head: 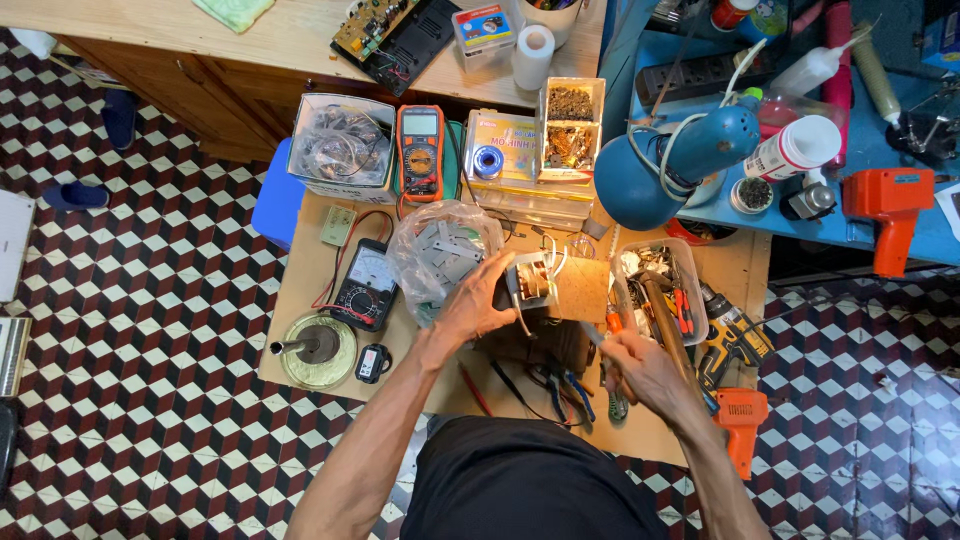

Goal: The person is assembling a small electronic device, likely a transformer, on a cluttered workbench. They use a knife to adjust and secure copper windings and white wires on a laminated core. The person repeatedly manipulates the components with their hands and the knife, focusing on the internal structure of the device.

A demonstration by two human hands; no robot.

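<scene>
my left hand (478, 303) sits at the centre of the frame, fingers curled over a small transformer-like part (533, 281) mounted on a brown circuit board (583, 288), steadying it on the low wooden table (310, 240). my right hand (640, 372), lower right of centre, is closed around a thin tool with an orange grip (613, 322) whose tip points up toward the board's lower edge; whether it touches, i cannot tell.

as i judge it, the work on the board is under way and not finished: the part is on the board with loose leads showing, the tool is at the board, and pliers (560, 392) lie below, near my right hand.

containers: a clear plastic bag (440, 250) just left of my left hand holds flat grey metal pieces. a clear tray (655, 285) to the right holds screwdrivers and other hand tools. at upper centre a clear box (343, 147) holds a tangle of shiny wire or parts, and a divided box (571, 125) holds small brownish bits in two compartments. at lower left a round tin (317, 349) holds a dark stand. two multimeters (420, 150) rest left of centre.
</scene>
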